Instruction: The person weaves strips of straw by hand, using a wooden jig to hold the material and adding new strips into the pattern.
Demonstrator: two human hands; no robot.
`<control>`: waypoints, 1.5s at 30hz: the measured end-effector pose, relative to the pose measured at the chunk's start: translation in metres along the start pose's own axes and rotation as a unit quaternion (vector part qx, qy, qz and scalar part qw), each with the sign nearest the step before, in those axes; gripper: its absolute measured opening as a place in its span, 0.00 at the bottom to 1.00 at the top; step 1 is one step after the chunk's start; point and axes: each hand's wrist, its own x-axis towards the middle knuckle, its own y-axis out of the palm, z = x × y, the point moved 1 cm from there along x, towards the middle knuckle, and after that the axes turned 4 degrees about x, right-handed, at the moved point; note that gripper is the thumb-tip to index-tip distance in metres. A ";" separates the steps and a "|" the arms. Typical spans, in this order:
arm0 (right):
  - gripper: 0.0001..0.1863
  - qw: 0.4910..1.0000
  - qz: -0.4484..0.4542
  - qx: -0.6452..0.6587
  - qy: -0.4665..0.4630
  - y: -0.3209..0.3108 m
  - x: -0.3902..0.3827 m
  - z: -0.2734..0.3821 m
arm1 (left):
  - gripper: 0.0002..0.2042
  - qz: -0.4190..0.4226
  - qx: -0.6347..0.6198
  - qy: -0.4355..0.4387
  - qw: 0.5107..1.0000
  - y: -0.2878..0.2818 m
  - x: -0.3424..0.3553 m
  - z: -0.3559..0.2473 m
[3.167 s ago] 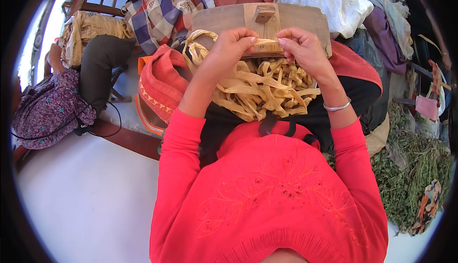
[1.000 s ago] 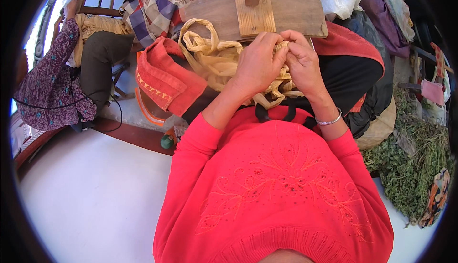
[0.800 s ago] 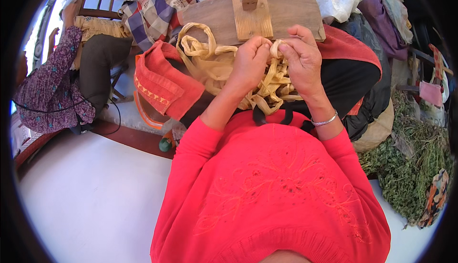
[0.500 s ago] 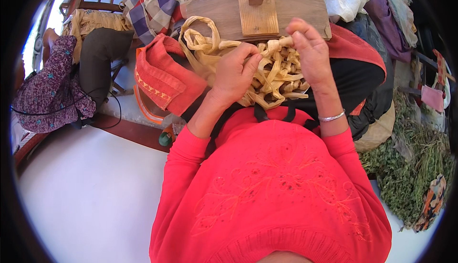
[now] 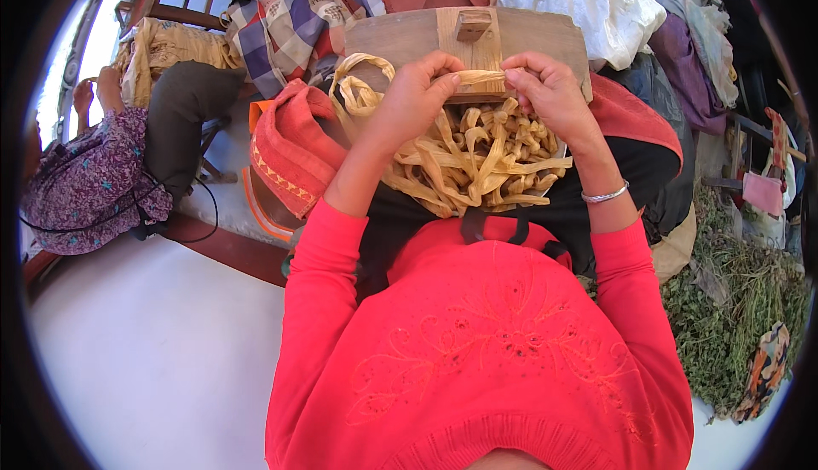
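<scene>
Head view: left hand [image 5: 415,95] and right hand [image 5: 550,91] both pinched on one pale fibre strip [image 5: 479,76] stretched between them, just above the strip pile [image 5: 477,159] — uneven pull could probably snap it.

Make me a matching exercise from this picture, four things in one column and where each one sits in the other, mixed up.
Things:
1. tan strips
2. wooden board
3. silver bangle
4. green plant pile

Places:
A. on the right wrist
B. on the floor at the person's right
C. heaped in the lap
D. beyond both hands, a block on top

Pairs: 1-C, 2-D, 3-A, 4-B
</scene>
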 end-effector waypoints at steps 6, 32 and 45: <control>0.07 0.987 -0.007 -0.135 -0.083 0.002 0.019 -0.028 | 0.05 -0.068 -0.022 -0.071 0.995 -0.002 0.020 0.023; 0.15 0.838 -0.019 -0.488 -0.243 -0.020 -0.073 -0.012 | 0.06 0.102 -0.001 -0.078 0.992 0.052 -0.051 0.000; 0.15 0.887 -0.044 -0.421 -0.184 -0.006 -0.082 -0.011 | 0.12 0.170 0.118 0.011 0.978 0.028 -0.044 -0.045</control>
